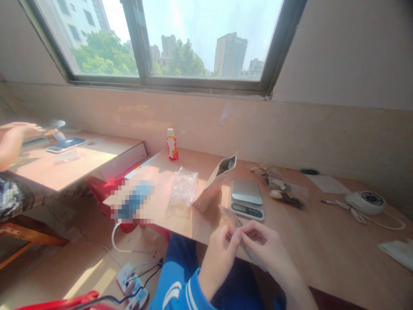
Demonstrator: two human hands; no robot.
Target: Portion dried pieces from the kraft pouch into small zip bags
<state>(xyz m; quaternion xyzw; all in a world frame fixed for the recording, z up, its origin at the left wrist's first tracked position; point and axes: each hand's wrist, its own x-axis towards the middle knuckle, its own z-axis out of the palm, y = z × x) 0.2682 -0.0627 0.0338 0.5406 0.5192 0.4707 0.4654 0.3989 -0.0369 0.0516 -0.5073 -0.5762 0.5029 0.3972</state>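
My left hand and my right hand are raised just over the front edge of a light wooden desk. Their fingers pinch a small clear plastic bag between them. To the left, a kraft paper pouch with a dark inside lies tilted with its mouth up. Next to it stands a digital kitchen scale with nothing on it. Behind the scale, a clear bag of dried brown-and-white pieces lies on the desk.
A crumpled clear plastic bag, a pixelated object and a red-and-white bottle stand left of the pouch. A white corded device sits right. At the left table, a co-worker's hand is near a phone.
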